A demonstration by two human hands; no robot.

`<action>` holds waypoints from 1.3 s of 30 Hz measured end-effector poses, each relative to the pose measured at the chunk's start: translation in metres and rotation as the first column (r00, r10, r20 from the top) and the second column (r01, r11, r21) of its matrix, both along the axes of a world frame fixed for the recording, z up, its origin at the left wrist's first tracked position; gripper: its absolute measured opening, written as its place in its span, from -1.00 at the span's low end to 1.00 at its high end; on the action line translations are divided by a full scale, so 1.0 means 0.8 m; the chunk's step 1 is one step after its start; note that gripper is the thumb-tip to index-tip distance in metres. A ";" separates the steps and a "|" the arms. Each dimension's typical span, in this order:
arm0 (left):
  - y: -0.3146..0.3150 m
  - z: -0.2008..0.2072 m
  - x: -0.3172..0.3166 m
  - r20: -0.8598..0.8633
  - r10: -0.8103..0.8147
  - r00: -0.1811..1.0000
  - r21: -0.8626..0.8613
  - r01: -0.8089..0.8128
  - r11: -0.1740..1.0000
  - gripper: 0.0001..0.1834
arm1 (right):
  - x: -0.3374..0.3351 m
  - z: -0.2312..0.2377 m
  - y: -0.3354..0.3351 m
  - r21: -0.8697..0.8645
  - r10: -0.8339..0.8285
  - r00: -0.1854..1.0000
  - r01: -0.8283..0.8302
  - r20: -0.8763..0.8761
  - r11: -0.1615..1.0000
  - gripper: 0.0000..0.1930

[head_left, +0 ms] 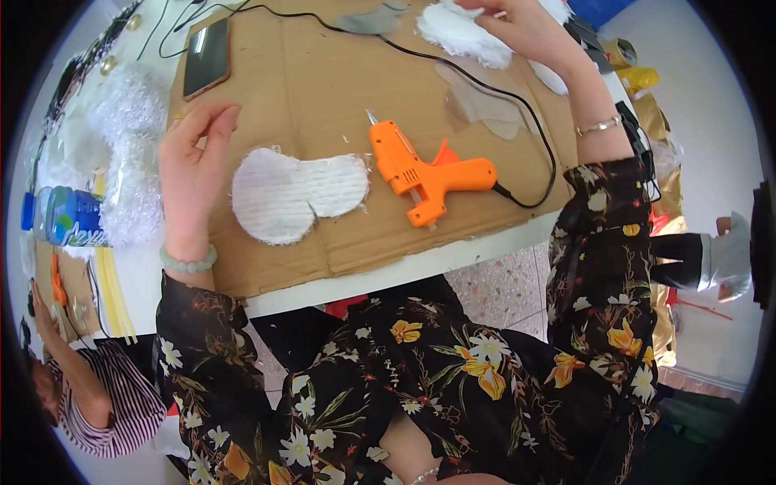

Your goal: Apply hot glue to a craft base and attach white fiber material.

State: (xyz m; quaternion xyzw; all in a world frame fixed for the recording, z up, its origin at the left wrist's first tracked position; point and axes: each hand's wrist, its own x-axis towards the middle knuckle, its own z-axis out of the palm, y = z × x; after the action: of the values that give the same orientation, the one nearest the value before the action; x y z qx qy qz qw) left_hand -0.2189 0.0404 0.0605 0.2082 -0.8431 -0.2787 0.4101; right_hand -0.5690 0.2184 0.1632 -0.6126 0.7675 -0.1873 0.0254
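My left hand [198, 158] hovers over the left part of a brown cardboard sheet [299, 89], its fingers curled and thumb drawn to the forefinger, with nothing visible between them. Beside it lies a white ribbed, fluffy-edged fabric piece [279, 194], two rounded lobes with a small slit at its lower edge. My right hand [517, 24] reaches to the far right, fingers closed on the top of a pile of white fluffy pieces [461, 36]; the picture's edge cuts off part of it. An orange glue gun [416, 174] lies on its side between my hands, nozzle pointing away.
A black cable [533, 121] loops from the glue gun across the cardboard. Translucent sheet pieces [485, 105] lie near it. At the left are a phone [207, 58], white tinsel [129, 153], a blue-labelled bottle [69, 217] and yellowish sticks [113, 295]. Another person [97, 396] sits at lower left.
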 end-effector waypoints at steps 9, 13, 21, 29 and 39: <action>-0.014 -0.015 0.001 -0.062 -0.055 0.997 0.112 0.061 0.992 -0.82 | 0.004 -0.057 0.100 0.196 -0.109 0.984 0.081 0.139 0.977 -0.77; -0.013 -0.014 0.001 -0.043 -0.030 0.999 0.107 0.034 0.994 -0.81 | 0.016 -0.077 0.103 0.074 -0.026 0.998 0.030 -0.056 0.997 -0.75; -0.012 -0.013 -0.001 0.020 0.011 1.000 0.089 -0.013 0.996 -0.81 | 0.017 -0.103 0.107 0.000 0.059 0.979 -0.060 -0.196 0.998 -0.66; -0.007 -0.011 -0.002 0.037 0.017 0.999 0.137 -0.022 0.990 -0.81 | 0.008 -0.107 0.111 -0.106 0.117 0.968 -0.144 -0.222 0.984 -0.42; -0.006 -0.009 -0.002 0.064 -0.008 0.998 0.124 0.000 0.992 -0.82 | 0.038 -0.098 0.106 0.135 0.143 0.872 -0.089 -0.468 0.987 -0.48</action>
State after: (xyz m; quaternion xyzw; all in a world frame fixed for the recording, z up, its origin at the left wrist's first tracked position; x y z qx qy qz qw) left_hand -0.2207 0.0357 0.0531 0.2403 -0.8373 -0.3246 0.3686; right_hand -0.5390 0.3032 0.0849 -0.6825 0.7209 0.0131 -0.1193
